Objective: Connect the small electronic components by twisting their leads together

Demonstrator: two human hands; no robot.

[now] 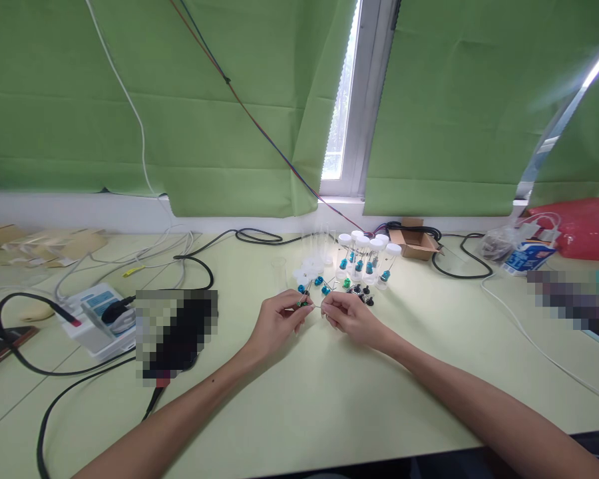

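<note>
Strand [317, 307], thin, between bare hands [276, 320] [348, 317]

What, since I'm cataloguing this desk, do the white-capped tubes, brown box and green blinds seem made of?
Tubes: clear and smooth, probably plastic, possibly glass; blue parts show through. Their caps: opaque white, likely plastic. Box: matte brown cardboard, judging by its folded flaps. Blinds: matte fabric, perhaps coated; soft creases show.
</note>
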